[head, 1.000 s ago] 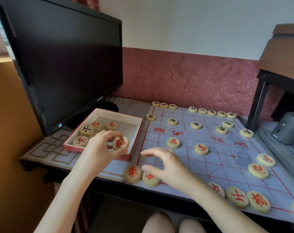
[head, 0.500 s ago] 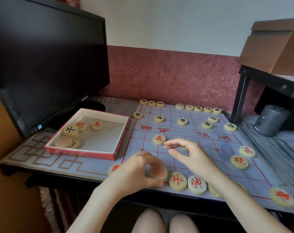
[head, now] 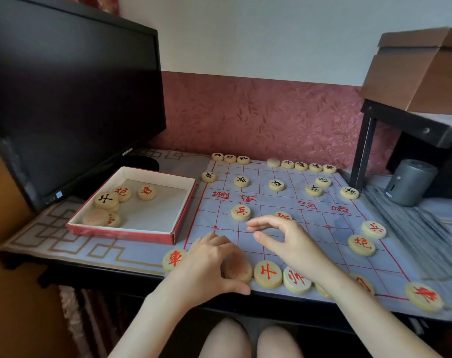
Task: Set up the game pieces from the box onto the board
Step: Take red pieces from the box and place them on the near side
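Left hand [head: 209, 267] is pinching a red piece [head: 238, 270] (face blurred), needing square seating on its line; right hand [head: 292, 244] is hovering beside, relaxed, empty.

Single head-worn, wide-angle view. It looks forward and down from above the near edge of the worktop [head: 52, 236]. The person is seated, with knees [head: 250, 342] at bottom centre. Both forearms enter from the bottom edge. The left hand [head: 209, 264] and right hand [head: 289, 241] sit low centre, close to the lens. The piece [head: 239, 271] in the left hand is blurred. The board [head: 271, 202] fills the middle and right: near row [head: 268, 274] large, far row [head: 301, 166] small by the wall [head: 245, 112]. The box [head: 121, 232] is left of centre, the monitor [head: 65, 86] fills the upper left, and the shelf [head: 400, 125] is at the right edge. Straight lines bow toward the frame edges.
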The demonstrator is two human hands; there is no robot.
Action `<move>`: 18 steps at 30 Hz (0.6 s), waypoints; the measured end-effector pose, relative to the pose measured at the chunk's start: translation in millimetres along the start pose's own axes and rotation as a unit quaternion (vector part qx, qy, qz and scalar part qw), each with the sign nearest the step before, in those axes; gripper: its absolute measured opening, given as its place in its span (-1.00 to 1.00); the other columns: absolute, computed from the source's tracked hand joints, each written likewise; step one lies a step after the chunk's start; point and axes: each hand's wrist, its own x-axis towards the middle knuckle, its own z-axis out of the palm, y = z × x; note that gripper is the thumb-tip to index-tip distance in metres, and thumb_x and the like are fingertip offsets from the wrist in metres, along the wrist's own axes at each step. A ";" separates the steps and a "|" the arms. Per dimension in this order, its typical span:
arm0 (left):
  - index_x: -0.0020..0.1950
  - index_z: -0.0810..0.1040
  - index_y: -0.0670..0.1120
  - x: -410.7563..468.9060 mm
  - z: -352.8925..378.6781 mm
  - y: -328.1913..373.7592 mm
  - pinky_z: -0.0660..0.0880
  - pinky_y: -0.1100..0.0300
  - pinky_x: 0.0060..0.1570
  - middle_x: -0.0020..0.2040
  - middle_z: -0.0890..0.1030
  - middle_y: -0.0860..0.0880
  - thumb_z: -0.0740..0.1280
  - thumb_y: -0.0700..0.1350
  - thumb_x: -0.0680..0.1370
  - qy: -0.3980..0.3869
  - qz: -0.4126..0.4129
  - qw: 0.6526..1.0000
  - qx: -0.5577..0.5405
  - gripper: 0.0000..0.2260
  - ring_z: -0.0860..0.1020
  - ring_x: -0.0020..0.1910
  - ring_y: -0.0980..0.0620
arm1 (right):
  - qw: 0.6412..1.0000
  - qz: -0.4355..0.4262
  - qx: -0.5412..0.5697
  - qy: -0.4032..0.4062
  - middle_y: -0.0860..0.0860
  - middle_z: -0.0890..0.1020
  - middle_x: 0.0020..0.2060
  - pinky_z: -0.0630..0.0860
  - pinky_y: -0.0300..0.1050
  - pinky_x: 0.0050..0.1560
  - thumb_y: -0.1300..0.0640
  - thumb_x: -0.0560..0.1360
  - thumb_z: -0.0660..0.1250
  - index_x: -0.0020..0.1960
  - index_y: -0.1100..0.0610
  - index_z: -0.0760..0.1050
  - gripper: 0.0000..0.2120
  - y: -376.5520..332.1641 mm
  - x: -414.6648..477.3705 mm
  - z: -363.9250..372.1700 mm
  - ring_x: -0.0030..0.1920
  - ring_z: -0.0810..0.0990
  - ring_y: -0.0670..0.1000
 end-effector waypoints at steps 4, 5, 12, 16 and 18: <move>0.22 0.47 0.17 -4.1 -6.4 -6.2 0.36 0.26 0.17 0.19 0.46 0.22 0.28 0.37 0.32 0.021 -0.016 0.999 -0.027 -0.46 0.33 0.22 0.24 | 1.000 -0.016 -0.006 -0.005 -0.20 0.62 0.01 0.35 -0.52 0.05 0.11 0.53 0.30 0.15 -0.02 0.55 -0.80 -3.0 7.1 4.5 0.09 0.49 -0.37; 0.22 0.47 0.17 -4.4 -10.0 -9.5 0.36 0.22 0.22 0.20 0.47 0.20 0.25 0.37 0.33 0.034 -0.019 0.999 -0.031 -0.47 0.33 0.24 0.23 | 1.000 -0.021 -0.008 -0.006 -0.19 0.63 0.00 0.33 -0.56 0.04 0.12 0.53 0.30 0.15 -0.01 0.55 -0.80 -4.2 10.3 6.5 0.08 0.48 -0.39; 0.11 0.59 -0.03 -9.3 -45.2 -61.6 0.41 0.15 0.16 0.09 0.58 0.04 0.40 -0.03 0.45 0.154 -0.118 0.981 0.013 -0.75 0.48 0.13 0.03 | 0.998 -0.041 0.000 -0.042 -0.14 0.64 0.01 0.42 -0.39 0.13 0.14 0.52 0.31 0.14 0.01 0.55 -0.79 -17.5 51.3 30.2 0.06 0.55 -0.27; 0.12 0.59 -0.06 -14.8 -64.4 -95.9 0.38 0.12 0.12 0.11 0.58 -0.04 0.39 -0.09 0.47 0.183 -0.198 0.962 0.050 -0.77 0.49 0.14 -0.06 | 0.996 -0.057 -0.023 -0.072 -0.13 0.63 0.05 0.38 -0.33 0.14 0.12 0.51 0.32 0.15 0.01 0.54 -0.78 -28.7 85.6 52.9 0.09 0.55 -0.23; 0.15 0.58 -0.07 -11.9 -74.1 -112.8 0.39 0.08 0.12 0.15 0.57 -0.08 0.39 -0.12 0.46 0.190 -0.233 0.951 0.070 -0.74 0.48 0.16 -0.11 | 0.993 -0.065 -0.042 -0.086 -0.09 0.62 0.09 0.36 -0.29 0.16 0.14 0.51 0.31 0.20 0.06 0.53 -0.74 -36.0 104.4 66.0 0.11 0.54 -0.17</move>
